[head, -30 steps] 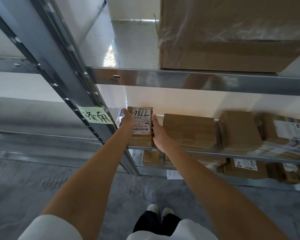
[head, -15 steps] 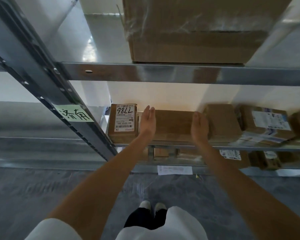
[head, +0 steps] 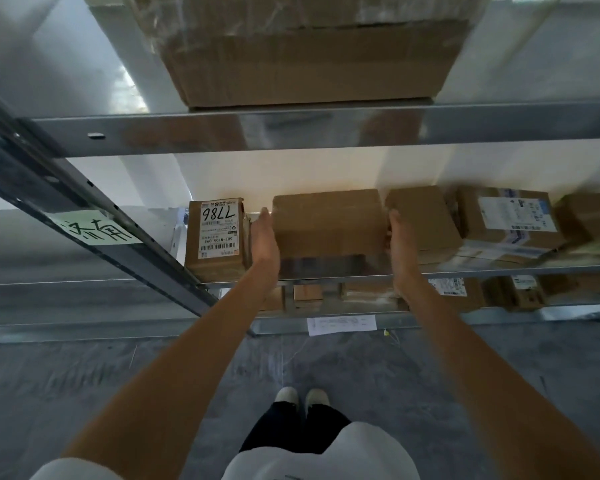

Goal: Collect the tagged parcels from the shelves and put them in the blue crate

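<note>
A plain brown cardboard parcel (head: 328,233) sits on the middle metal shelf (head: 499,270). My left hand (head: 264,239) lies flat against its left side, fingers straight. My right hand (head: 400,242) lies against its right side, fingertips curling round the far edge. Left of it stands a parcel with a white label marked 7786 (head: 217,233), touched by neither hand. More parcels, a plain one (head: 423,220) and a labelled one (head: 510,220), sit to the right. The blue crate is not in view.
A big cardboard box (head: 309,53) fills the upper shelf. A slanted metal upright with a green handwritten note (head: 96,228) stands at left. Smaller parcels (head: 454,292) sit on the lower shelf. A paper sheet (head: 342,323) lies on the grey floor near my shoes.
Both hands left the 7786 parcel, moved right, and now clasp the plain brown parcel from both sides. The view shifted right and closer.
</note>
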A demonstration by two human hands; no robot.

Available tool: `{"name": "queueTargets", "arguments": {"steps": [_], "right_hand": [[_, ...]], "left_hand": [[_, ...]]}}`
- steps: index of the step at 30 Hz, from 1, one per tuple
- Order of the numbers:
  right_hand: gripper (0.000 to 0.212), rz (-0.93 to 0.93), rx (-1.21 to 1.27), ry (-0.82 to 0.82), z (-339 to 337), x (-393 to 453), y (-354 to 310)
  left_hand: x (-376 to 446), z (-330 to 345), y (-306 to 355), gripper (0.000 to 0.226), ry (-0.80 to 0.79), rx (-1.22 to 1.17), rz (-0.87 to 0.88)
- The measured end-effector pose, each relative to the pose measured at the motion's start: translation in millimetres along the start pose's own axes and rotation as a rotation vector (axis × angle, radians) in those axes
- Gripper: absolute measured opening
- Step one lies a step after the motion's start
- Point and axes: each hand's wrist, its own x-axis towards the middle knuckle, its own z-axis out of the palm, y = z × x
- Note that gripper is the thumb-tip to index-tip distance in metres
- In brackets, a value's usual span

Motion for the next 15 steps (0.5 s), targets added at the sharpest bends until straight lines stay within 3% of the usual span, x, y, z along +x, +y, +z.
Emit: {"name": "queueTargets", "arguments": {"steps": [3, 5, 9, 15], "right_hand": [[0.065, 0.012, 0.099, -0.026, -14, 1, -15], [0.052, 0.024, 0.131, -0.08, -19, 1, -17], [0.056, -0.003, 0.083, -0.115, -15, -2, -17], [0.035, 0.004, 0.087, -0.095, -3, -10, -17]], "left_hand": [[0, -7, 3, 0.058, -0.024, -0.201, 0.028], [-1, -10, 4, 0.059, -0.029, -0.201, 0.07], [-6, -13, 5, 0.043, 0.018, -0.227, 0.048], [-8, -17, 8, 0.052, 0.014, -0.201, 0.029]]}}
